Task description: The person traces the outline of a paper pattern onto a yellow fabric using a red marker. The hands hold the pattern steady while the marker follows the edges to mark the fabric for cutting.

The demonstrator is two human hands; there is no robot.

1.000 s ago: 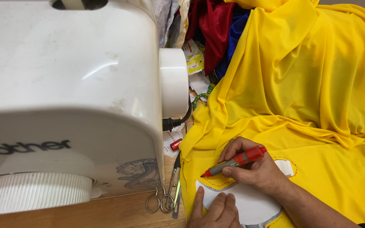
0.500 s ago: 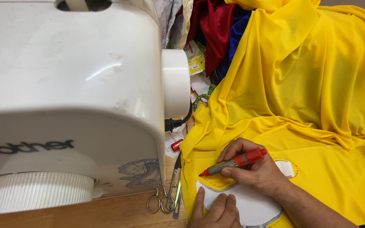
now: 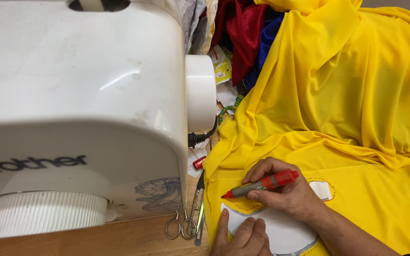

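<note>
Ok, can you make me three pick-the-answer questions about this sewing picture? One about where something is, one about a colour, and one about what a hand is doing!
1. Where do the scissors lie?
A) on the yellow fabric
B) on the wooden table beside the sewing machine
C) in a hand

2. What colour is the marker?
A) red
B) green
C) black

3. What is the left hand doing?
A) holding scissors
B) pressing flat on the white template
C) hanging in the air

Answers: B, they rest on wood by the white machine; A, the right hand grips a red barrel; B, its fingers lie on the white template.
</note>
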